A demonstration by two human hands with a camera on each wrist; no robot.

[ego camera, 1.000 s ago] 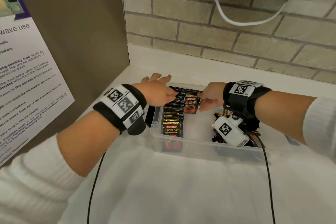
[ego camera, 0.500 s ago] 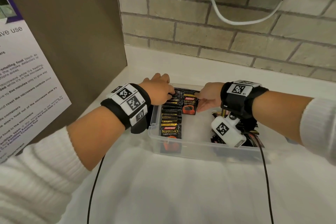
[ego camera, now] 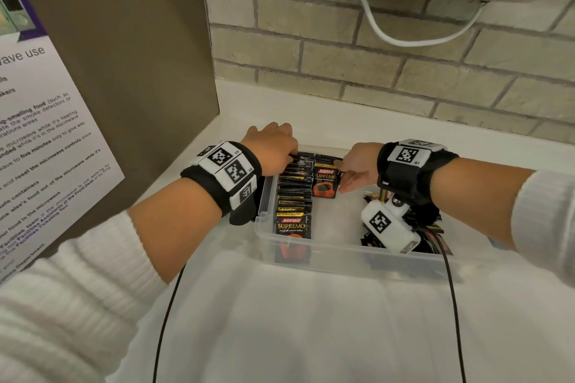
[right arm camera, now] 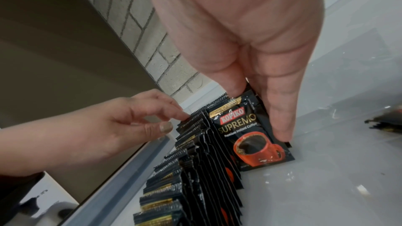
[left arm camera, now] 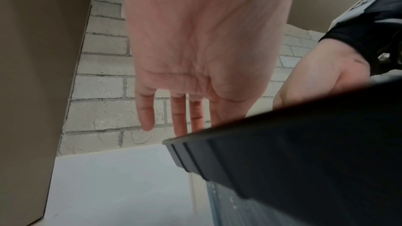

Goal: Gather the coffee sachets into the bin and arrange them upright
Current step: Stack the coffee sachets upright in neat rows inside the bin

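A clear plastic bin [ego camera: 326, 247] stands on the white counter. Along its left wall runs a row of upright black Kopiko coffee sachets [ego camera: 294, 196]. My left hand [ego camera: 287, 156] rests its fingertips on the tops at the row's far end, with the index finger [right arm camera: 180, 114] touching them and the thumb apart. Just right of the row, my right hand [ego camera: 337, 176] pinches a small stack of sachets [right arm camera: 250, 135] upright on the bin floor, between thumb [right arm camera: 280, 119] and fingers. Loose sachets [ego camera: 431, 227] lie at the bin's right end, partly hidden by the wrist camera.
A brown cabinet side [ego camera: 124, 71] with a printed notice [ego camera: 46, 134] closes off the left. A brick wall [ego camera: 373, 71] stands behind, with a white cable [ego camera: 389, 37] hanging. White countertop [ego camera: 311, 320] lies in front of the bin. Two black cables run down from my wrists.
My left hand's fingers have drawn in from a spread pose and now sit on the tops of the row. The right hand keeps its hold on the upright stack.
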